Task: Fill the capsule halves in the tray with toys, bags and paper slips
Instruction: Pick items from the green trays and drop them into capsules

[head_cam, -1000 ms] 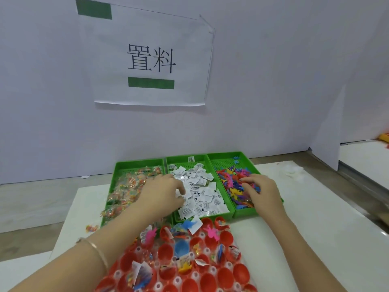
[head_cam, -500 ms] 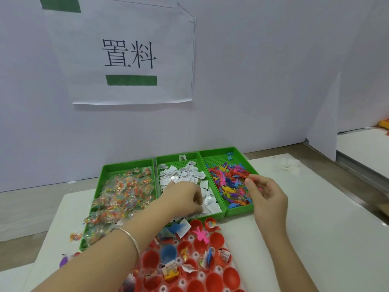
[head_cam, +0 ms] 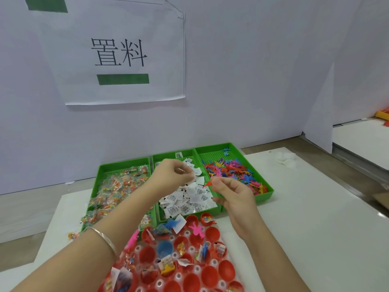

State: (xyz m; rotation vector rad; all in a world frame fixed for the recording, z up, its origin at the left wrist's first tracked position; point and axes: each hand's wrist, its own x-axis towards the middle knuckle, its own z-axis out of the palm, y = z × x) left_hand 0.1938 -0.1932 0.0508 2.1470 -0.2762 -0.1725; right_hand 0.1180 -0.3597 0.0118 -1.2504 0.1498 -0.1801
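Your red capsule halves [head_cam: 226, 270] sit open-side up in the tray [head_cam: 197, 269] nearest you, some filled; behind, green bins [head_cam: 267, 191] hold bags [head_cam: 117, 192], paper slips [head_cam: 189, 199] and toys [head_cam: 231, 169].

Three green bins [head_cam: 263, 198] sit side by side, one each of bags [head_cam: 117, 186], paper slips [head_cam: 189, 199] and toys [head_cam: 231, 169], every heap too many to count. One tray [head_cam: 197, 269] shows well over a dozen red capsule halves [head_cam: 226, 270], cut off by the frame edge, and a single blue capsule half [head_cam: 164, 248]. There are two hands, a left hand [head_cam: 174, 175] and a right hand [head_cam: 233, 197], one bracelet [head_cam: 105, 239], and one sign [head_cam: 117, 28] with two green bars [head_cam: 123, 79].
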